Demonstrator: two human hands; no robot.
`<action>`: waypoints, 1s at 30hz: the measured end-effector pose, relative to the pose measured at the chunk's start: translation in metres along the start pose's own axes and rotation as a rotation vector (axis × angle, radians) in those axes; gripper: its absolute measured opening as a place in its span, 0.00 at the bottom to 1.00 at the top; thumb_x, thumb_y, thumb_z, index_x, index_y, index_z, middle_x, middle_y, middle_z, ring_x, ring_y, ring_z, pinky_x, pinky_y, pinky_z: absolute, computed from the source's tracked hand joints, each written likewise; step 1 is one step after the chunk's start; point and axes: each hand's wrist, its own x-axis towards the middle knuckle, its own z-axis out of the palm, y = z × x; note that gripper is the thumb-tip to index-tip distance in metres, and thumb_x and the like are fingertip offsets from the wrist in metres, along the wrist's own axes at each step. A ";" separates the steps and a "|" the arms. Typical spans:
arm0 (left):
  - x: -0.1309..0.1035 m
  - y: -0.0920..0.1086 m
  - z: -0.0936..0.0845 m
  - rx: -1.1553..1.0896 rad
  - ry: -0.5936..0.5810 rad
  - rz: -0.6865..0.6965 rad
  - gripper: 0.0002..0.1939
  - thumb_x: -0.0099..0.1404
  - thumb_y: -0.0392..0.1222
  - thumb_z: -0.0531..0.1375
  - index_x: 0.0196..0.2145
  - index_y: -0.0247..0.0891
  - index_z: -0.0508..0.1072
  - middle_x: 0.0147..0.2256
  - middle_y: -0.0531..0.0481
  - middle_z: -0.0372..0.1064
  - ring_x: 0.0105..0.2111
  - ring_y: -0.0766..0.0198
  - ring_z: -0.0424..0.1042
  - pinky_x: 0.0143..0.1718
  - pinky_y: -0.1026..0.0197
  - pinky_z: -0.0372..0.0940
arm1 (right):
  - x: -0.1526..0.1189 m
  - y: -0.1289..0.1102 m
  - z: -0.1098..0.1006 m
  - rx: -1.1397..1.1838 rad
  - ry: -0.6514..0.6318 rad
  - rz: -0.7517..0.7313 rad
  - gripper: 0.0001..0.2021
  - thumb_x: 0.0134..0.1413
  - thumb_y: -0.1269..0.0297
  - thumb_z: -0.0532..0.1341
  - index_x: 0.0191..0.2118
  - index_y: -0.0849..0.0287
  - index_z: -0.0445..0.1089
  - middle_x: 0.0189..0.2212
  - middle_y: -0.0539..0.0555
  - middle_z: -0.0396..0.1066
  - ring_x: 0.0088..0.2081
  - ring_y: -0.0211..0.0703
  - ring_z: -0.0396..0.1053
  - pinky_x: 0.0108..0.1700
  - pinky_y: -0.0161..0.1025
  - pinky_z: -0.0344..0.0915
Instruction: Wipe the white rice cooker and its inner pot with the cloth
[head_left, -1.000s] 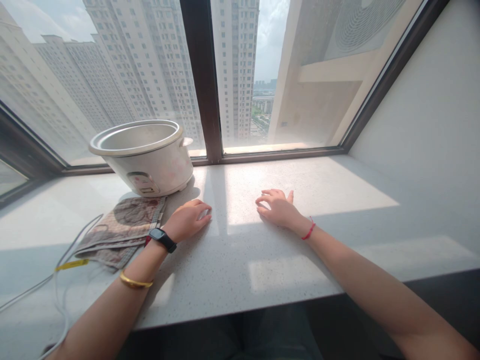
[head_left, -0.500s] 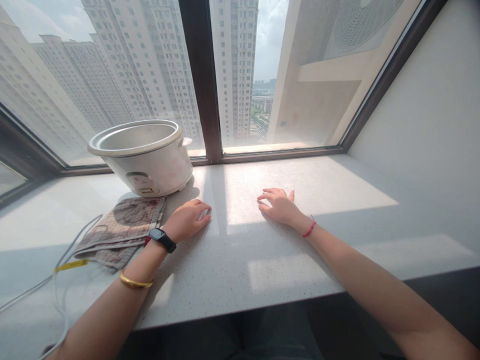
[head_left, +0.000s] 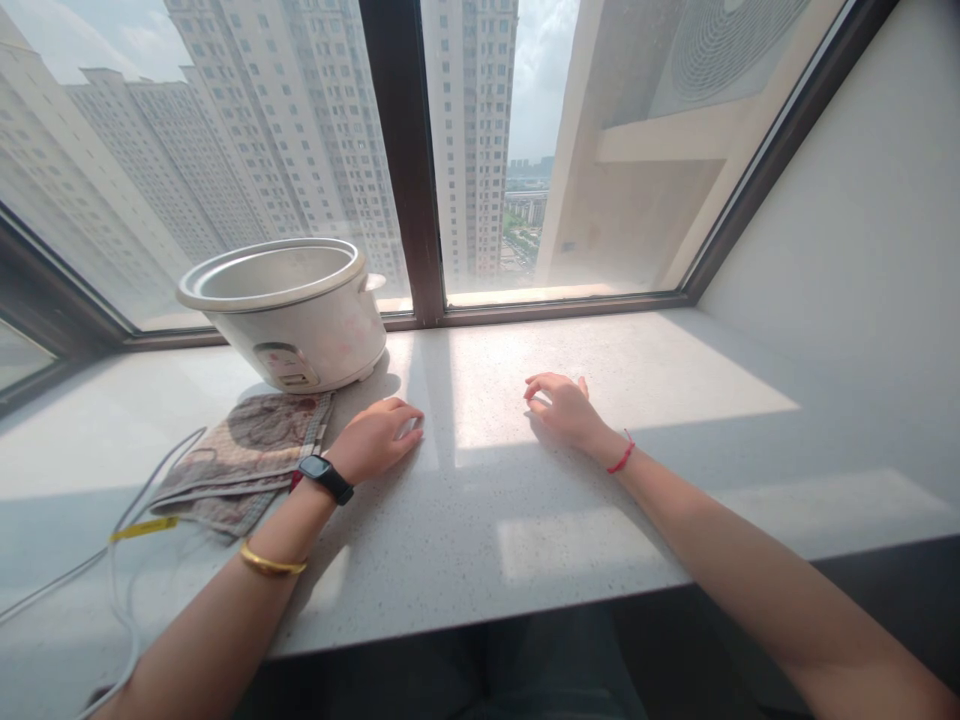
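Observation:
My left hand (head_left: 376, 438) rests on the white speckled sill (head_left: 420, 560), fingers loosely bent and thumb a little apart, with nothing in it. Just behind its wrist lies a folded patterned cloth (head_left: 247, 440). A white rice cooker (head_left: 315, 335), lidless, stands beyond that hand at the back left, on the sill by the cloth's far edge. My right hand (head_left: 566, 408) is at the sill's middle right, fingers curved and thumb spread, holding nothing. A wide gap separates the two hands.
A pale cable (head_left: 116, 590) with a yellow tag (head_left: 142, 529) runs along the left side. Dark window frames (head_left: 427, 240) border the back, and a white wall (head_left: 840, 260) rises at the right. The sill's front edge is near my body.
My right hand's fingers have curled inward and drawn slightly to the right. My left hand, the rice cooker and the cloth stay as they were.

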 end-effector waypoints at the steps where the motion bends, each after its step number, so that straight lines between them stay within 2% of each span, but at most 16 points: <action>1: 0.000 0.000 0.000 -0.001 0.000 0.000 0.18 0.69 0.48 0.53 0.51 0.39 0.74 0.50 0.42 0.71 0.48 0.52 0.71 0.50 0.52 0.65 | 0.000 -0.001 0.000 0.002 -0.006 0.003 0.06 0.54 0.66 0.56 0.32 0.55 0.71 0.51 0.54 0.72 0.57 0.55 0.64 0.62 0.76 0.26; 6: 0.000 0.001 0.000 -0.007 0.006 0.000 0.18 0.68 0.48 0.54 0.51 0.39 0.74 0.49 0.42 0.71 0.48 0.51 0.71 0.52 0.51 0.64 | 0.000 -0.001 0.000 0.003 -0.015 0.012 0.07 0.55 0.61 0.59 0.30 0.55 0.71 0.50 0.54 0.73 0.57 0.56 0.63 0.62 0.76 0.25; 13: 0.000 0.001 0.000 -0.011 0.006 -0.004 0.18 0.68 0.48 0.54 0.51 0.39 0.74 0.49 0.42 0.71 0.48 0.51 0.71 0.52 0.50 0.64 | -0.001 0.001 0.000 -0.038 -0.031 0.025 0.09 0.53 0.70 0.55 0.33 0.55 0.73 0.51 0.53 0.73 0.57 0.55 0.64 0.61 0.78 0.25; 19: 0.000 0.000 0.001 -0.008 0.002 -0.005 0.19 0.68 0.48 0.54 0.51 0.38 0.74 0.49 0.41 0.71 0.49 0.50 0.70 0.52 0.49 0.64 | -0.001 0.004 0.001 -0.074 -0.012 0.021 0.05 0.50 0.70 0.57 0.30 0.56 0.70 0.48 0.52 0.74 0.54 0.54 0.65 0.60 0.80 0.28; 24: 0.000 0.000 0.001 -0.009 0.003 -0.008 0.18 0.69 0.48 0.54 0.51 0.40 0.74 0.50 0.42 0.71 0.49 0.51 0.70 0.52 0.51 0.64 | -0.001 0.006 0.000 -0.118 -0.003 0.031 0.02 0.52 0.67 0.59 0.31 0.56 0.69 0.46 0.53 0.74 0.52 0.53 0.66 0.61 0.79 0.27; 30: 0.000 0.000 0.001 0.001 0.003 -0.007 0.19 0.69 0.48 0.54 0.52 0.39 0.74 0.49 0.42 0.71 0.48 0.51 0.70 0.52 0.52 0.64 | 0.000 0.004 -0.002 -0.137 -0.015 0.053 0.05 0.55 0.63 0.59 0.32 0.56 0.70 0.45 0.54 0.74 0.52 0.54 0.65 0.60 0.79 0.27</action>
